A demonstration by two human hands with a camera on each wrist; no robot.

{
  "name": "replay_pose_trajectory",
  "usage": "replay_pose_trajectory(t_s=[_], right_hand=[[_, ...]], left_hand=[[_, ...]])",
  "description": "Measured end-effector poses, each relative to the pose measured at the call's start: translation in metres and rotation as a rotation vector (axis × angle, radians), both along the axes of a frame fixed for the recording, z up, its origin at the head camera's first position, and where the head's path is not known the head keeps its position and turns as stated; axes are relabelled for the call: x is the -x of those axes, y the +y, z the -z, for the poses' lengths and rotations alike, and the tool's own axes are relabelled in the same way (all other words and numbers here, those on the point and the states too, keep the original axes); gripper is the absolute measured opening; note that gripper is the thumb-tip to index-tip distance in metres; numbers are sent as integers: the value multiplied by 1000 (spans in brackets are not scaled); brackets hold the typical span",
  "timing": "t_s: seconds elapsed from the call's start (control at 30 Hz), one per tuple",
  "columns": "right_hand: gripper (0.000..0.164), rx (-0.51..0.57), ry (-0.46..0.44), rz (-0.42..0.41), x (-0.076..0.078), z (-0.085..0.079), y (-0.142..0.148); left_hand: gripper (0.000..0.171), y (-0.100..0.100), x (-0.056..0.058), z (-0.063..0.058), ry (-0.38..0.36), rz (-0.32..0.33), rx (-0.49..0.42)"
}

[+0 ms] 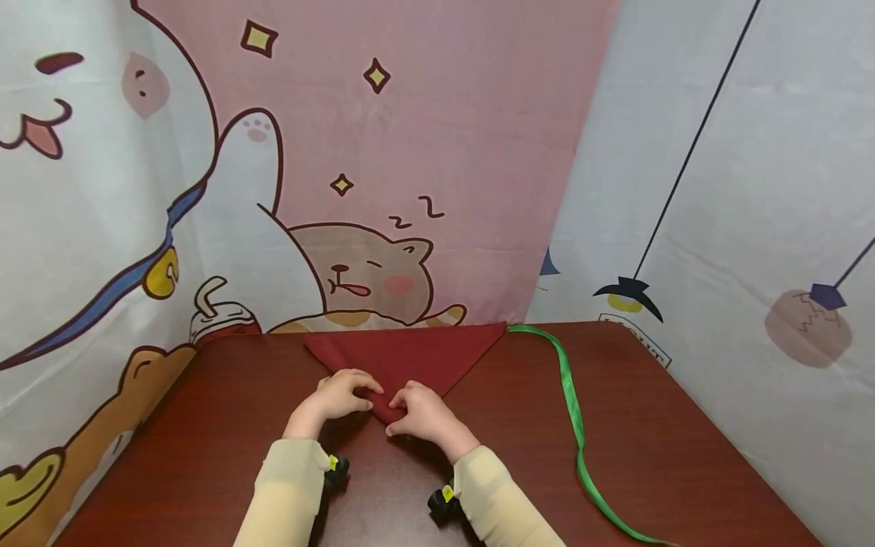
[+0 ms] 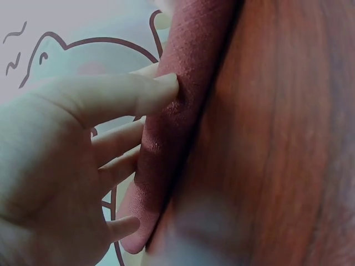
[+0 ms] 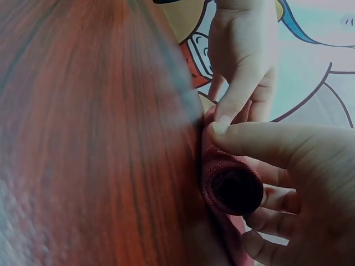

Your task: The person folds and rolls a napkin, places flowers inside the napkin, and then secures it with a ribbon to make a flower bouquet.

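A dark red cloth (image 1: 427,353) lies as a triangle towards the back of the table, its near corner rolled up into a tube. My left hand (image 1: 336,395) grips the left part of the roll. In the left wrist view its thumb presses the near side of the roll (image 2: 180,105), with the fingers behind. Close by on the right, my right hand (image 1: 425,414) holds the same roll between thumb and fingers. The right wrist view shows the roll's hollow round end (image 3: 237,188) beside the right fingers, and both thumbs nearly meeting on top.
A long green ribbon (image 1: 573,410) trails from the cloth's right corner down the right side of the brown wooden table (image 1: 649,433). Behind the table hangs a cartoon-printed curtain (image 1: 465,152). Small black wrist devices (image 1: 443,505) sit under both cuffs.
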State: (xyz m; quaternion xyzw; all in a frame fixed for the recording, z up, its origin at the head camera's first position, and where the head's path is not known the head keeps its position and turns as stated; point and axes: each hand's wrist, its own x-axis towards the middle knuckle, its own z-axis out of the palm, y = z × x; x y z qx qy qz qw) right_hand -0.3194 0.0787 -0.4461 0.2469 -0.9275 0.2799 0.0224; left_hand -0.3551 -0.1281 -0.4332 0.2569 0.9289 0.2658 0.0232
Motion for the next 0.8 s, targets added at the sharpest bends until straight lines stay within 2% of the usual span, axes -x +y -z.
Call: replay_pose_trajectory(t_s=[0.23, 0.43, 0.8], right_hand=[[38, -46, 6, -16, -2, -2, -3], [41, -58, 8, -16, -3, -4, -1], [31, -59, 26, -29, 0, -3, -1]], left_hand=[[26, -5, -3, 5, -8, -13, -42], [26, -5, -3, 2, -15, 11, -60], [25, -5, -2, 5, 6, 2, -60]])
